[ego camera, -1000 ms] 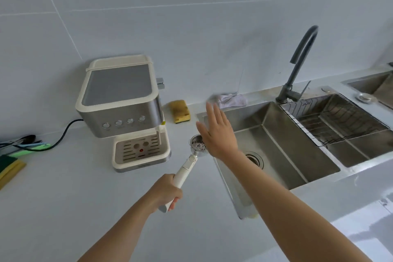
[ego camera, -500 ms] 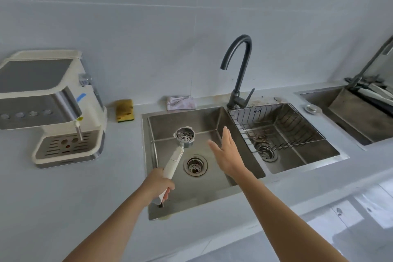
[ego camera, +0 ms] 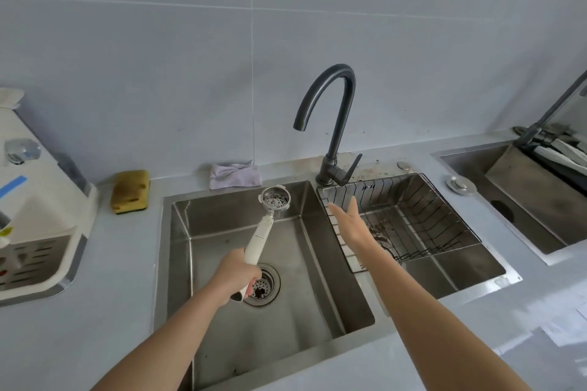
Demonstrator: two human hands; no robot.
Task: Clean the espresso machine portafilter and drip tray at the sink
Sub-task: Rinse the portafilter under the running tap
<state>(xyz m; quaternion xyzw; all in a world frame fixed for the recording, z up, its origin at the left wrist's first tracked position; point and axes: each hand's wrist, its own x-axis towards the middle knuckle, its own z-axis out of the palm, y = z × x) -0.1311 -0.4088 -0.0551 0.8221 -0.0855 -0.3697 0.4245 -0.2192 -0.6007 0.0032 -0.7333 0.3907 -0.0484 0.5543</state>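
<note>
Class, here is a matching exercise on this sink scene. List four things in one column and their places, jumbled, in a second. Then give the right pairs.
Things
1 portafilter
2 sponge
3 cloth
4 wire basket

Places
A on the counter behind the left basin
B set in the right basin
C held over the left basin
D on the counter, left of the left basin

Pairs: 1-C, 2-D, 3-A, 4-B

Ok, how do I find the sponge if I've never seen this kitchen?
Start at the left sink basin and look to the counter beyond its back-left corner. The sponge lies there, left of a crumpled pale cloth; it is the only yellow block.
</note>
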